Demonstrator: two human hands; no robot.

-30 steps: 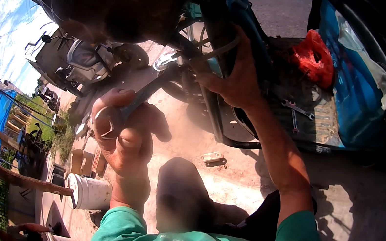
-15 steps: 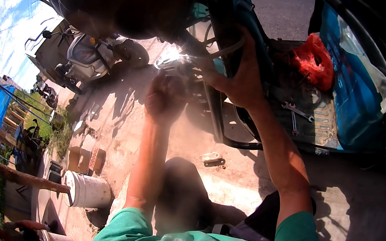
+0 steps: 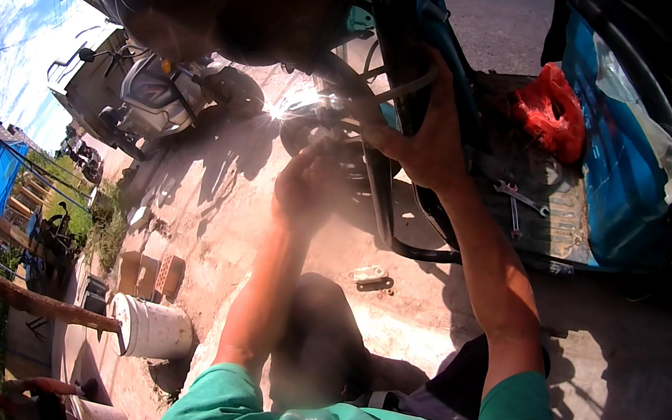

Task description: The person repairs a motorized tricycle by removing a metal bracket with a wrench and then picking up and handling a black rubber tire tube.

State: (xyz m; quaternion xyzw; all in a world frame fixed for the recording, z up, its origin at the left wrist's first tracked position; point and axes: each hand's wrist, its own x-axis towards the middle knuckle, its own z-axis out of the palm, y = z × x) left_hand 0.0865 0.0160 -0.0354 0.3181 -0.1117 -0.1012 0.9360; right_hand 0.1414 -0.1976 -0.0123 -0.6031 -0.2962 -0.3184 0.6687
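Note:
My left hand [image 3: 302,191] is closed, its fingers curled below a shiny, glaring metal part [image 3: 307,107] under a large dark rounded body. Shade and glare hide what the fingers hold. To the right, my right hand [image 3: 431,142] wraps the edge of the vehicle's dark front panel [image 3: 415,15], thumb pointing left and fingers reaching up into shade. A pale hose [image 3: 409,87] curves between thumb and fingers. Beside the right forearm, wrenches [image 3: 517,203] lie on the ribbed footboard [image 3: 565,229].
A red plastic bag [image 3: 551,116] sits on the footboard beside a blue panel [image 3: 626,165]. A small metal part [image 3: 371,278] lies on the ground before my knees. At left are a white bucket [image 3: 156,331], bricks [image 3: 170,275] and a parked three-wheeler [image 3: 155,94].
My left hand has moved slightly right and down, and its wrist has turned. The right hand keeps its place on the panel. The view has shifted a little.

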